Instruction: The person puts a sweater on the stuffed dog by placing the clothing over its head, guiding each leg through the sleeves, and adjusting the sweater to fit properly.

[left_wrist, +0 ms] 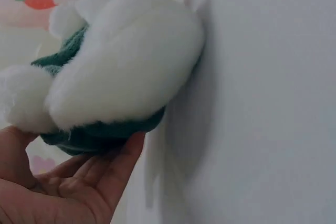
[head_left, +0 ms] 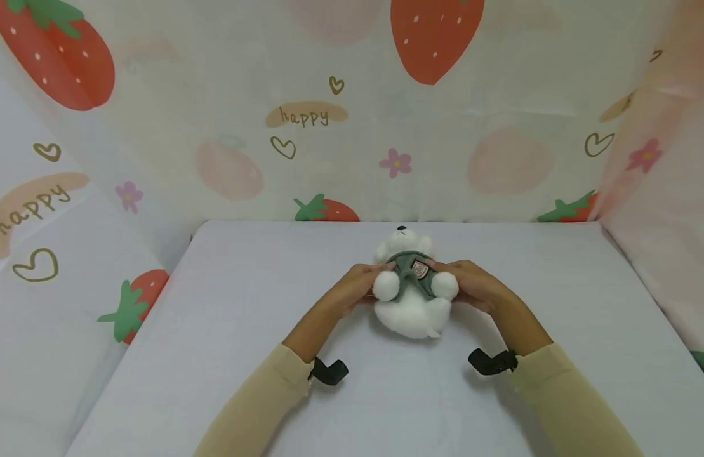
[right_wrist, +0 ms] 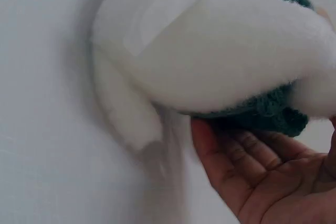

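A white plush toy animal (head_left: 409, 314) with a dark nose wears a green knit garment (head_left: 407, 261) with a small badge (head_left: 420, 270) on it. It lies tipped back, its nose toward the back wall. My left hand (head_left: 353, 289) grips its left side in the head view, and my right hand (head_left: 478, 284) grips the opposite side. In the left wrist view, the fingers (left_wrist: 123, 169) reach under the green cloth. Seen from the right wrist, the fingers (right_wrist: 207, 148) likewise support the garment from below, and a white tag (right_wrist: 160, 17) shows on the fur.
A white-covered table (head_left: 260, 254) spreads out under the toy. Behind it hangs a backdrop (head_left: 443, 114) printed with strawberries, hearts and flowers, which also runs along the left and right sides. Black wrist mounts (head_left: 330, 372) stick inward from both wrists.
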The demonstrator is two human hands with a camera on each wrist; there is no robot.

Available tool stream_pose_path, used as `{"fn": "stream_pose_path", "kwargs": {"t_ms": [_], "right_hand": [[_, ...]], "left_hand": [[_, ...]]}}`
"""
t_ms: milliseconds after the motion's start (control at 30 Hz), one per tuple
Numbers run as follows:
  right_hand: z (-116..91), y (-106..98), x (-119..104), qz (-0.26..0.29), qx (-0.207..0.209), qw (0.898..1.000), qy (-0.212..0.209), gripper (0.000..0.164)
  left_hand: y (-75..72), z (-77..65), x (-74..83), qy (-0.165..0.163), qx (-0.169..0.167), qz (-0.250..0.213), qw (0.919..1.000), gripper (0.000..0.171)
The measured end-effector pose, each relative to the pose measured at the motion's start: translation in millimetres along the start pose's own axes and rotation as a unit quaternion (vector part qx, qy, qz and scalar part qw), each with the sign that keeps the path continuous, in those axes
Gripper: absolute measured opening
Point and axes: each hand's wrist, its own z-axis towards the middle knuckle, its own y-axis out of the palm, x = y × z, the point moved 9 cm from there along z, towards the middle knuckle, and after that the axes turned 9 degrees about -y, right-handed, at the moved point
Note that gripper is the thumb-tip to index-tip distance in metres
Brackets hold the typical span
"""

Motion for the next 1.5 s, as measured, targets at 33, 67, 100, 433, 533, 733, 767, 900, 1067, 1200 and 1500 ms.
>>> {"fn": "stream_pose_path", "kwargs": {"t_ms": [33,67,100,433,533,733,767,900,1067,1200,1500], "right_hand": [[0,0,-4,-0.012,0.006,1.0,-0.015,0.06],[0,-1,-9,-0.025,0.012,0.999,-0.032,0.06],[0,-1,-14,-0.038,0.016,0.998,-0.051,0.059],[-9,9,-53,-0.19,0.062,0.948,-0.246,0.034],[-15,12,-47,-0.225,0.053,0.939,-0.256,0.035],[-21,14,-44,-0.2,0.012,0.945,-0.258,0.036],[-19,14,-46,-0.199,0.011,0.944,-0.263,0.034],[-12,20,-61,-0.257,0.03,0.922,-0.287,0.026],[-2,27,-75,-0.318,0.043,0.901,-0.291,0.029],[4,32,-75,-0.301,0.015,0.917,-0.262,0.023],[-2,22,-56,-0.193,0.054,0.963,-0.18,0.015]], "left_hand": [[-1.3,-1.1,3.9,0.012,0.008,0.0,0.9999,0.048],[-3.0,-2.4,8.1,0.025,0.018,-0.001,0.9995,0.046],[-4.5,-3.8,12.6,0.041,0.026,-0.001,0.9988,0.046],[-14.9,-18.9,35.7,0.22,0.036,0.001,0.9748,0.056],[-14.1,-22.4,29.7,0.239,0.033,0.066,0.9683,0.058],[3.0,-38.7,32.0,0.3,-0.035,0.161,0.9394,0.082],[5.5,-40.3,32.7,0.311,-0.046,0.166,0.9345,0.087],[7.5,-39.0,30.1,0.335,-0.044,0.182,0.9236,0.099],[7.0,-39.4,30.7,0.365,-0.002,0.226,0.9032,0.082],[4.5,-44.2,37.6,0.387,0.078,0.309,0.8652,0.063],[2.3,-48.5,36.1,0.343,0.073,0.371,0.8598,0.064]]}}
